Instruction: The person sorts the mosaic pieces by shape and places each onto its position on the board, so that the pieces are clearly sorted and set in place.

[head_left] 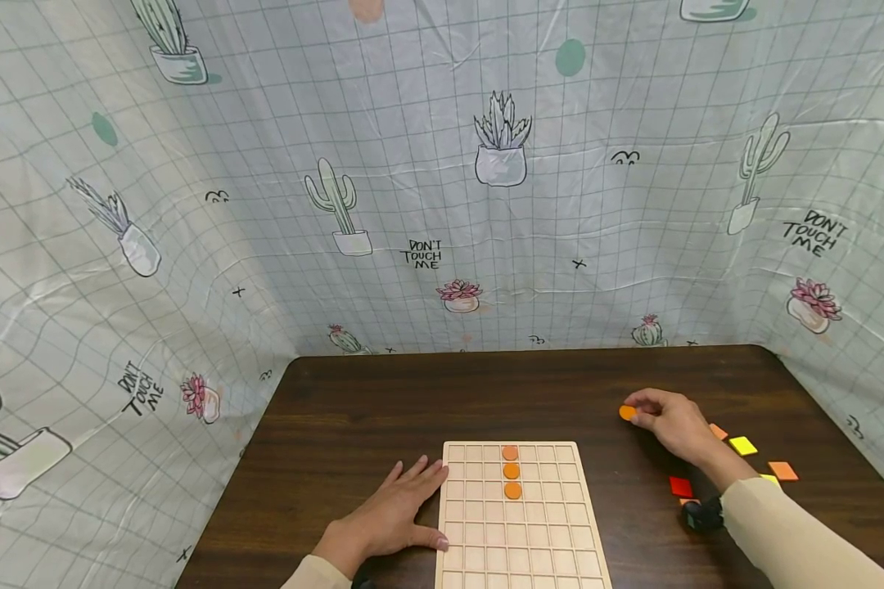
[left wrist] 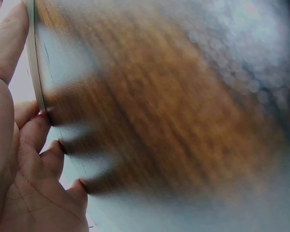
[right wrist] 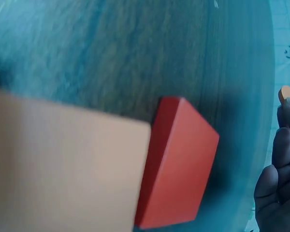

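A pale wooden grid board (head_left: 552, 556) lies on the dark table near me, with three orange discs (head_left: 511, 472) in a column at its top. My left hand (head_left: 394, 515) lies flat on the table with straight fingers against the board's left edge (left wrist: 35, 72). My right hand (head_left: 670, 421) hovers to the right of the board and pinches an orange disc (head_left: 627, 412) at its fingertips; the disc's edge (right wrist: 287, 93) also shows in the right wrist view. A red square tile (head_left: 681, 487) lies under my right forearm and fills the right wrist view (right wrist: 176, 164).
Loose tiles lie on the table at the right: a yellow one (head_left: 742, 446) and orange ones (head_left: 783, 470). A cactus-print sheet (head_left: 442, 180) walls the table on three sides. The dark tabletop (head_left: 383, 401) stretches behind the board.
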`<state>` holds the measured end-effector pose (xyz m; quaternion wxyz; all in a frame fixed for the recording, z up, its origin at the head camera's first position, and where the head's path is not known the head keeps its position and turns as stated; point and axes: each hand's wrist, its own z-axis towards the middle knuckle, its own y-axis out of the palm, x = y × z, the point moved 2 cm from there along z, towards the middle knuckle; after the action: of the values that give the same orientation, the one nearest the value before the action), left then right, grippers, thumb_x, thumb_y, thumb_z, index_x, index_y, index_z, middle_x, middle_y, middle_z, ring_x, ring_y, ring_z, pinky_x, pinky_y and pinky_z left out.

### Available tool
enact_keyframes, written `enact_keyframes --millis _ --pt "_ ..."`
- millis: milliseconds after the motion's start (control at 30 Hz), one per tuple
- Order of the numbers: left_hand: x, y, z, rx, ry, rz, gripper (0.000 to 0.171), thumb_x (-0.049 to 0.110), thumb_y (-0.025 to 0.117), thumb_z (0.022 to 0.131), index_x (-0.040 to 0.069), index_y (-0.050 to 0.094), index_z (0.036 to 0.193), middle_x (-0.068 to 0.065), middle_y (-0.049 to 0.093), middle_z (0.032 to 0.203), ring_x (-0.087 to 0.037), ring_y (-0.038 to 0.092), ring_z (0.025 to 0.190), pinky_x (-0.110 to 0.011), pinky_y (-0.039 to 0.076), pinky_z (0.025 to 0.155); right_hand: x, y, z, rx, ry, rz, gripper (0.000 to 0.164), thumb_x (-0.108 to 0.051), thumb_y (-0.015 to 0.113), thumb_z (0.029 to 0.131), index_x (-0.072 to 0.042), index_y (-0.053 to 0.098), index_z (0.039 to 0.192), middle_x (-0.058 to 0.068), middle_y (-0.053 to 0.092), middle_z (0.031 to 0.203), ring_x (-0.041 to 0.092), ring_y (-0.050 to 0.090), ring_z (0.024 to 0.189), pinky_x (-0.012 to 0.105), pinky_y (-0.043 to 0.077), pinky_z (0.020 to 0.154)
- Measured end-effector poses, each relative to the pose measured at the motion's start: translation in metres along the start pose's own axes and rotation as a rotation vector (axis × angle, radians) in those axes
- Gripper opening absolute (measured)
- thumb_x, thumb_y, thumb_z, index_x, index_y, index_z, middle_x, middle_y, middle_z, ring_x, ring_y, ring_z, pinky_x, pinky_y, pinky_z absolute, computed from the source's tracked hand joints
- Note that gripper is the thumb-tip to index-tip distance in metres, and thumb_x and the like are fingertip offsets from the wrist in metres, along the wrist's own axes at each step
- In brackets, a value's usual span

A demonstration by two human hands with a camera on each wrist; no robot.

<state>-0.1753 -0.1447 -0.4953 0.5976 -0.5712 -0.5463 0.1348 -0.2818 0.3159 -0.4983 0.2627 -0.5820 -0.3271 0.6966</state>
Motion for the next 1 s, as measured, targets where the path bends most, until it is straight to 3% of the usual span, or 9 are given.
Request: enact_keyframes --millis 333,767,1000 --pt "0.0 0.0 0.0 0.004 0.002 -0.001 0.101 0.059 0.076 0.089 0.017 0.03 0.169 -0.001 0.027 0.175 -0.027 0.017 0.165 -0.061 0.011 0.132 -0.012 0.005 -0.004 -0.01 0.029 0.026 0.017 -0.008 0.074 0.098 -0.005 0.076 0.115 0.009 0.073 0.1 0.02 0.062 0.084 0.033 0.052 0.07" --pt "0.0 0.0 0.0 0.006 0.002 -0.001 0.1 0.058 0.076 0.089 0.017 0.03 0.169 -0.001 0.027 0.175 -0.027 0.017 0.165 -0.061 0.011 0.132 -0.034 0.017 -0.011 -0.04 0.007 0.091 0.018 -0.009 0.072 0.1 -0.01 0.076 0.117 0.008 0.076 0.109 0.018 0.063 0.086 0.029 0.053 0.068" --pt "0.0 0.0 0.0 0.005 0.005 -0.005 0.1 0.058 0.076 0.089 0.017 0.03 0.169 -0.002 0.027 0.175 -0.027 0.017 0.165 -0.061 0.011 0.132 -0.048 0.025 -0.015 -0.052 -0.026 0.083 0.018 -0.009 0.074 0.099 -0.013 0.077 0.116 0.002 0.071 0.101 0.018 0.059 0.085 0.026 0.051 0.068"
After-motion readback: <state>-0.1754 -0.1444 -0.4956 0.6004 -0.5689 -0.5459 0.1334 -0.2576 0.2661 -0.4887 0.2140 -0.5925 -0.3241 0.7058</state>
